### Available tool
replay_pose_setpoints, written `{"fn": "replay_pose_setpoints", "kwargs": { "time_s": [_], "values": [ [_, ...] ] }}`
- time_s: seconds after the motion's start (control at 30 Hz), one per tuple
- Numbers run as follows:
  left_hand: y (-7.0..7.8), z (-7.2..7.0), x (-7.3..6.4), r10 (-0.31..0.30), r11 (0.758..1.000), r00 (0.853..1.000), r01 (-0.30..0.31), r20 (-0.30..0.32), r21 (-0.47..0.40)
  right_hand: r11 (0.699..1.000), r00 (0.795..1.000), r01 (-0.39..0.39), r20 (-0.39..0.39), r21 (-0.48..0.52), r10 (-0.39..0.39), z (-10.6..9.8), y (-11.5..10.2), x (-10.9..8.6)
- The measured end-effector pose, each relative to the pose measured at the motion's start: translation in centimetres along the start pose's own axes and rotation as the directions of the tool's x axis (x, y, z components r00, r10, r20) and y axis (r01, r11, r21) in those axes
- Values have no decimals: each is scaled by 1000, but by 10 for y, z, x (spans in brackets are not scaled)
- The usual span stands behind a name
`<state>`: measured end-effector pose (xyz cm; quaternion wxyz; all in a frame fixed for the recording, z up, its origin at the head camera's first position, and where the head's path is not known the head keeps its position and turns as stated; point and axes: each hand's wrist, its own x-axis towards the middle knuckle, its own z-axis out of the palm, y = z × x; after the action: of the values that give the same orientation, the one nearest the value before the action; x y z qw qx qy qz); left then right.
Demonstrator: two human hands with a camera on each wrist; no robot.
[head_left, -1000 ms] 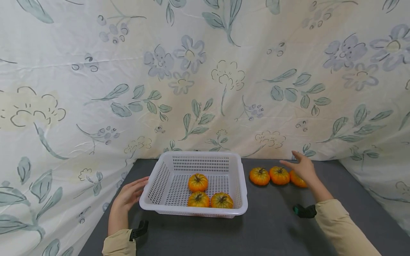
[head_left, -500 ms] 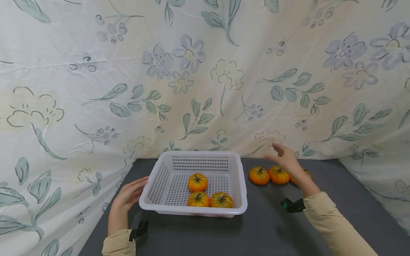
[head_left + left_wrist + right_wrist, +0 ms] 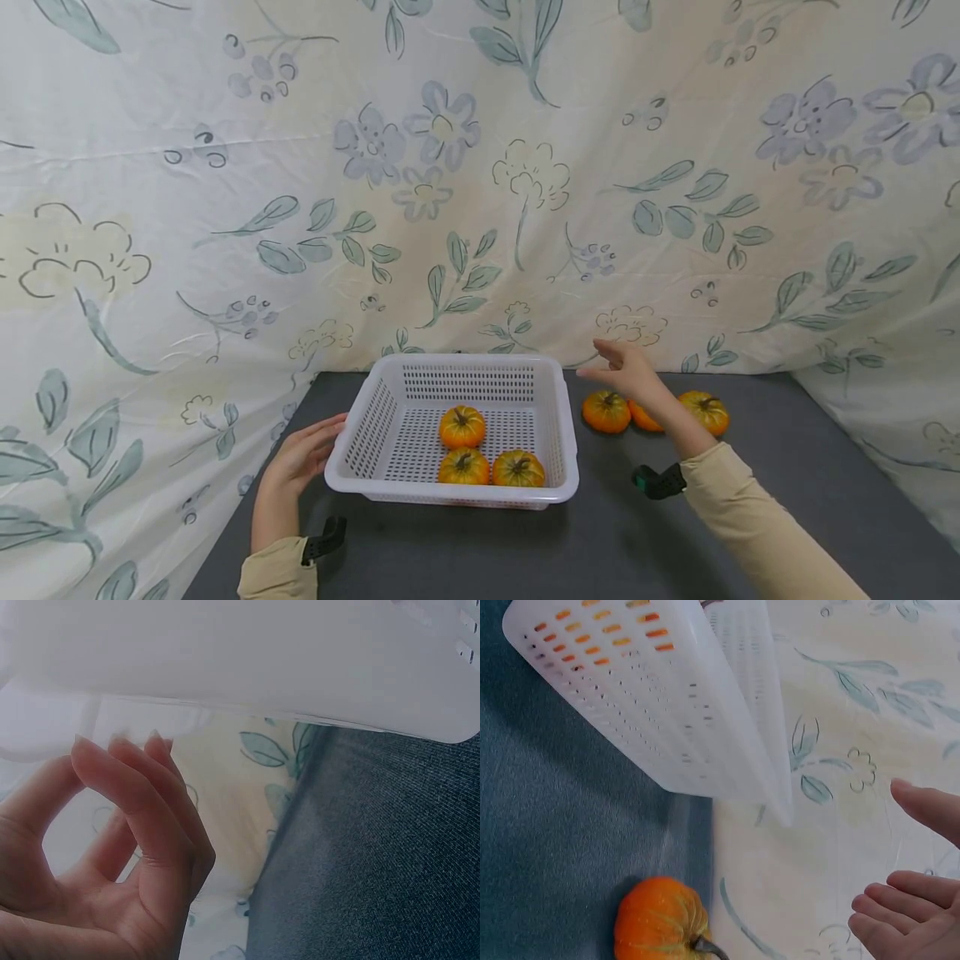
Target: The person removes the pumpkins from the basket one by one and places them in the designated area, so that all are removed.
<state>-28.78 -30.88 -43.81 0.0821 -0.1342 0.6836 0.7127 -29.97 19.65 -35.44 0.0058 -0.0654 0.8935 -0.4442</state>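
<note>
A white perforated plastic basket (image 3: 375, 487) stands on the dark table, with three small orange pumpkins (image 3: 462, 427) inside. My left hand (image 3: 302, 457) is at its left rim, fingertips near or against the edge. In the left wrist view the left hand's fingers (image 3: 142, 802) are loosely bent below the basket's side (image 3: 247, 660); whether they touch it, I cannot tell. To the right of the basket, my right hand (image 3: 626, 372) hovers empty, its thumb and fingers spread. Below it lie a pumpkin (image 3: 606, 412) and a second pumpkin (image 3: 647, 417), partly hidden by the hand and wrist.
Another pumpkin (image 3: 705, 412) lies farther right, beyond the right forearm. A floral cloth (image 3: 480, 208) hangs behind and beside the dark table (image 3: 465, 550). Black bands (image 3: 660, 481) are worn at both wrists.
My right hand has moved left, from above the rightmost pumpkin toward the basket, uncovering that pumpkin and partly covering the middle one. My left hand and the basket stay put.
</note>
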Motion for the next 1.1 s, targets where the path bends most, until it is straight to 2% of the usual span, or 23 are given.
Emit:
{"fn": "replay_pose_setpoints", "kwargs": {
  "time_s": [0.1,0.33,0.53,0.7,0.8,0.93,1.1],
  "values": [
    [0,0,-1,-3,1000,1000,3,0,-6,1000,1000,2,30,-18,-1,6,-5,2],
    [-1,-1,0,-6,1000,1000,6,1,-4,996,994,84,79,-37,-81,20,-14,5],
    [-1,-1,1,-4,1000,1000,4,1,0,998,984,59,171,-20,-55,33,-27,7],
    [-1,0,0,-4,1000,1000,4,0,2,998,968,60,247,-32,-50,43,-36,10],
    [-1,0,-1,-5,1000,1000,5,0,-1,997,947,65,316,-35,-50,47,-40,11],
    [0,0,-2,-5,1000,1000,4,4,3,998,909,55,415,-41,-33,52,-42,13],
    [0,0,-1,3,1000,1000,-3,13,-3,997,867,43,498,-67,-4,58,-44,16]
  ]
}}
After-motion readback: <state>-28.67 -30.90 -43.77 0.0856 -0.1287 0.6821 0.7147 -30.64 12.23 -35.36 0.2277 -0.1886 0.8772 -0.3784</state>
